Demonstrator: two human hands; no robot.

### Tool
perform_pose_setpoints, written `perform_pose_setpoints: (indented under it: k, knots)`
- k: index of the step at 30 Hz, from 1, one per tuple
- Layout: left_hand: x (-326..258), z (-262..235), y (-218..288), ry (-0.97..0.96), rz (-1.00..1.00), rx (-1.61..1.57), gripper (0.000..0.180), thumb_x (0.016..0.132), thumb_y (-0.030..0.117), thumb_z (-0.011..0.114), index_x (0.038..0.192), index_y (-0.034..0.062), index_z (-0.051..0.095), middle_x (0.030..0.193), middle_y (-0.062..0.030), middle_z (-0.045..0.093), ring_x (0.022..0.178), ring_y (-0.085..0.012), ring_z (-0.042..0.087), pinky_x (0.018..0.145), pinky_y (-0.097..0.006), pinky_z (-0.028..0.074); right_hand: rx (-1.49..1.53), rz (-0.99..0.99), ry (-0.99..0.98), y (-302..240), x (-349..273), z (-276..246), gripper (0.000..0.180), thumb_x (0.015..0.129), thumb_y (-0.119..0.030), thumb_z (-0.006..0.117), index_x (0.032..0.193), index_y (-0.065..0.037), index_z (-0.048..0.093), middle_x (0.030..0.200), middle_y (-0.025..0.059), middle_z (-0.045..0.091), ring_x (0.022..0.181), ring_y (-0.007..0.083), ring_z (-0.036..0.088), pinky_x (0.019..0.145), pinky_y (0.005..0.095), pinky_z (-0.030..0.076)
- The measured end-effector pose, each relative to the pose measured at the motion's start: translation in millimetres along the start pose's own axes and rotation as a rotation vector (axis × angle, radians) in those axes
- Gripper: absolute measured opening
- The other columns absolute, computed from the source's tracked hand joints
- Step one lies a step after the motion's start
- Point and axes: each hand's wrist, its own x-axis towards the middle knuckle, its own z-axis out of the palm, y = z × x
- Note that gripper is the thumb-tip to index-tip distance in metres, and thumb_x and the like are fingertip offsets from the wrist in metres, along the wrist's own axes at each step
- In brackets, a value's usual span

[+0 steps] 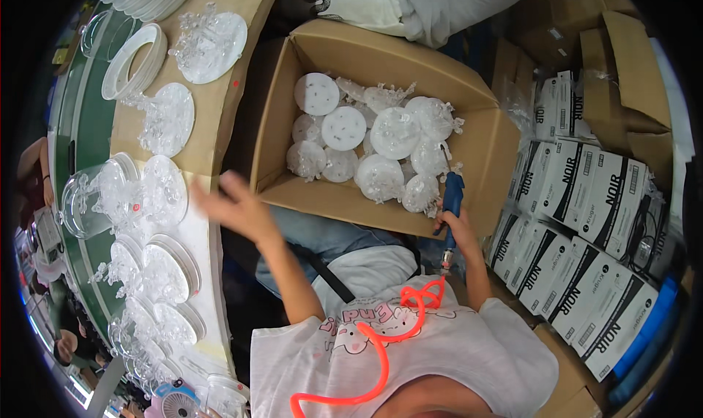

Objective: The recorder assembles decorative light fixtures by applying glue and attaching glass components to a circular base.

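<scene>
My right hand (461, 231) is closed round the handle of a blue air blow gun (453, 192), whose thin nozzle points over the cardboard box (381, 54). An orange coiled hose (384, 359) runs from the gun's metal fitting across my shirt. My left hand (233, 207), smeared by motion, reaches over the table's edge with its fingers apart and nothing in them. Beside it stands a white disc with clear plastic ornaments (165, 191). Inside the box lie several white round discs (343, 128) and clear plastic pieces, some seemingly wrapped in film.
More discs with clear decorations (172, 268) line the table (212, 271) on my left, with white rings (135, 61) farther up. A green conveyor (88, 264) runs beyond. Stacked white cartons (586, 191) stand on my right. A white bag-like bundle (432, 8) lies beyond the box.
</scene>
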Motion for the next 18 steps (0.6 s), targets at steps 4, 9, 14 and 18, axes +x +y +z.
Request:
perform_pose_setpoints:
  k: [4, 9, 14, 18]
  knots:
    - [-76.2, 119.2, 22.8, -0.731, -0.074, -0.434, 0.030, 0.079, 0.012, 0.048, 0.106, -0.0008, 0.050, 0.103, -0.0198, 0.051, 0.098, -0.0326, 0.047, 0.084, -0.036, 0.036, -0.011, -0.026, -0.005, 0.1, -2.3, -6.8, 0.028, 0.074, -0.013, 0.050, 0.098, 0.000, 0.047, 0.064, 0.0039, 0.048, 0.059, 0.0138, 0.050, 0.058, 0.0262, 0.041]
    - [-170.5, 256.1, -9.9, -1.097, 0.120, -0.236, 0.038, 0.082, 0.030, 0.042, 0.089, -0.0037, 0.059, 0.090, -0.0259, 0.056, 0.084, -0.0355, 0.055, 0.075, -0.041, 0.043, 0.002, -0.003, 0.045, 2.7, -21.2, -0.7, 0.033, 0.072, -0.015, 0.052, 0.101, 0.001, 0.049, 0.064, 0.0045, 0.052, 0.057, 0.0123, 0.052, 0.056, 0.0246, 0.043]
    - [-199.5, 293.4, -29.9, -1.130, 0.067, -0.116, 0.039, 0.080, 0.032, 0.047, 0.086, -0.0043, 0.059, 0.083, -0.0261, 0.057, 0.078, -0.0370, 0.055, 0.074, -0.042, 0.043, 0.070, 0.019, 0.084, 13.7, -28.2, -9.4, 0.031, 0.072, -0.014, 0.052, 0.100, -0.001, 0.047, 0.063, 0.0042, 0.050, 0.057, 0.0136, 0.052, 0.055, 0.0244, 0.041]
    - [-204.0, 281.3, 5.2, -0.984, -0.058, -0.400, 0.040, 0.078, 0.035, 0.053, 0.089, -0.0034, 0.059, 0.078, -0.0238, 0.058, 0.075, -0.0330, 0.057, 0.071, -0.037, 0.044, 0.065, 0.017, 0.118, 10.4, -19.0, -16.5, 0.031, 0.072, -0.014, 0.051, 0.100, 0.000, 0.049, 0.065, 0.0041, 0.052, 0.058, 0.0116, 0.052, 0.056, 0.0237, 0.041]
